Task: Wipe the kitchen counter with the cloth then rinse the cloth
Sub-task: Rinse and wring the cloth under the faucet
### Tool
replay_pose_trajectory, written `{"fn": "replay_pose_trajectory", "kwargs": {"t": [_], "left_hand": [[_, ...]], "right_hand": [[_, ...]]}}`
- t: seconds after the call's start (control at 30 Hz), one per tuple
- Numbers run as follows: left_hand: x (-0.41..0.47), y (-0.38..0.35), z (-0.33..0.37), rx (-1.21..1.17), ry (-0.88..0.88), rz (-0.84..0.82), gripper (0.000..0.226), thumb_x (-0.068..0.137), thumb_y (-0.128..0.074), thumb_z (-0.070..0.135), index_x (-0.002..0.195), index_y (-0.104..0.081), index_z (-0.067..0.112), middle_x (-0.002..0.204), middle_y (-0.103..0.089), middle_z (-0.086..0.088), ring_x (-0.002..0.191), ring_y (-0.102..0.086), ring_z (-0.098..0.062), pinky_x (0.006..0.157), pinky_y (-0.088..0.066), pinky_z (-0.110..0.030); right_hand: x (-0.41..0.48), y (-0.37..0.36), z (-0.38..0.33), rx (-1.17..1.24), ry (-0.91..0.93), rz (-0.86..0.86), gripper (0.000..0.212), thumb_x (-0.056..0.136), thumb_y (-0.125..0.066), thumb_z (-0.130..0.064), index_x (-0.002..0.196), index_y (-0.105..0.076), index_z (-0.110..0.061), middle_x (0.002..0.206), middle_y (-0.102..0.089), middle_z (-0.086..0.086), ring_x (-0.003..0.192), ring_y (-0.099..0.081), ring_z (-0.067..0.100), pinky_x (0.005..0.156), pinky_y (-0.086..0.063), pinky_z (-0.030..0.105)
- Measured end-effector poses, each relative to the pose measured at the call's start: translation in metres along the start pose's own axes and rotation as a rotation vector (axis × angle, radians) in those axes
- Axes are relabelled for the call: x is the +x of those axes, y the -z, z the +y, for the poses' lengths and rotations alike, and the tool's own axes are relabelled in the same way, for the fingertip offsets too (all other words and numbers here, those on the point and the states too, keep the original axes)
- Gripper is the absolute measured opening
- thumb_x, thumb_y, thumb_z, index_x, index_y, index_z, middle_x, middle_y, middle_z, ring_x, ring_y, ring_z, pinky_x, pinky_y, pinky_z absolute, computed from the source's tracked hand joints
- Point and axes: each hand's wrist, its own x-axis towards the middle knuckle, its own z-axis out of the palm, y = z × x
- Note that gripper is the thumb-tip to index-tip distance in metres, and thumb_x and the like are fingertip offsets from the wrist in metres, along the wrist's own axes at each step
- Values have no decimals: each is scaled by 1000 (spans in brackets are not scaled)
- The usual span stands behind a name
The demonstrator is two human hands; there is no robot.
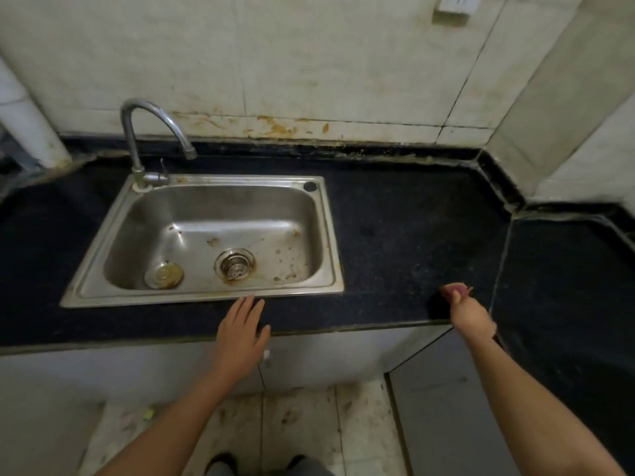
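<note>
- The left hand lies over the front edge of the black bench, at 6 o'clock from the sink. Its fingers are straight and released, and the tips reach the sink's front rim.
- The right hand is at 4 o'clock from the sink, near the bench's front edge, with its fingers clenched round the cloth.
- Only a small pinkish bunch of the cloth shows past the knuckles; the rest is hidden in the grip. I cannot tell whether it touches the bench.
- In the stained steel basin, a drain strainer sits near the middle, and a round metal disc lies at 9 o'clock from it; what the disc is stays unclear.
- The curved faucet rises from the sink's 11 o'clock corner.
- A white wall socket at 1 o'clock in the view is cut off by the top edge.
- A white pipe at 9 o'clock runs out of the left edge.
- Dark shoes on the spotted floor are clipped at 6 o'clock.
</note>
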Motion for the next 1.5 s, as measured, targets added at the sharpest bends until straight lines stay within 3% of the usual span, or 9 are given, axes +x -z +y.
{"fn": "replay_pose_trajectory", "kwargs": {"t": [0.27, 0.5, 0.7, 0.83, 0.93, 1.0, 1.07, 1.3, 1.5], "left_hand": [[34, 76, 89, -653, -70, -74, 43, 94, -50, 14, 136, -42, 8, 139, -45, -10, 128, -42, -20, 99, -30, -22], [47, 154, 134, -1097, -130, 22, 38, 88, -59, 8, 125, -51, 7, 103, -60, -9, 76, -56, -7, 53, -46, -14], [48, 184, 124, -939, -169, 313, 11, 81, -65, 0, 75, -65, 10, 61, -57, 1, 44, -49, 4, 44, -39, -13], [53, 215, 109, -492, -259, 455, 6, 82, -66, 12, 79, -69, 8, 76, -59, 2, 75, -54, -12, 72, -41, -27], [55, 250, 106, -310, -380, 444, 7, 82, -64, 9, 80, -68, 4, 86, -62, -8, 89, -55, -21, 78, -38, -28], [53, 267, 107, -218, -430, 384, 7, 83, -61, 8, 82, -67, 3, 82, -62, -7, 89, -57, -25, 71, -36, -27], [54, 277, 106, -145, -459, 317, 7, 83, -59, 5, 85, -65, 2, 83, -65, -9, 86, -59, -24, 68, -35, -27], [51, 296, 73, -172, -407, 366, 6, 81, -64, 4, 79, -69, 7, 73, -63, -2, 76, -57, -16, 71, -42, -29], [37, 300, 48, -473, -275, 399, 32, 78, -67, -2, 64, -62, 26, 50, -60, 21, 52, -53, 9, 59, -42, -9]], "right_hand": [[-87, 56, -93, 1011, 332, -348, 46, 98, -38, -37, 117, -58, -1, 103, -63, 14, 84, -60, 20, 69, -47, 28], [-145, 97, -133, 1057, 668, -435, 44, 96, -36, -40, 107, -65, -9, 99, -70, 8, 93, -66, 15, 77, -50, 23], [-167, 108, -163, 1025, 751, -246, 39, 98, -36, -39, 86, -67, -19, 84, -68, 0, 79, -63, 7, 70, -49, 19], [-168, 101, -178, 834, 786, -149, 38, 97, -40, -35, 70, -60, -17, 65, -59, -4, 63, -53, 8, 58, -41, 24], [-168, 101, -192, 587, 798, -126, 30, 93, -49, -34, 107, -64, -11, 108, -64, 9, 100, -59, 20, 85, -42, 31], [-175, 108, -206, 542, 838, -111, 52, 90, -55, -31, 136, -43, -11, 140, -44, 8, 130, -41, 22, 105, -34, 34], [-189, 115, -222, 601, 973, -182, 56, 89, -59, -24, 140, -38, -14, 145, -39, 4, 134, -35, 18, 109, -33, 35], [-213, 102, -257, 747, 1170, -437, 21, 83, -64, -3, 103, -64, -4, 90, -61, 7, 84, -56, 15, 75, -46, 27], [-209, 67, -246, 691, 1080, -683, 18, 85, -63, -7, 102, -66, -8, 84, -64, -1, 72, -59, 8, 79, -51, 30]]}}
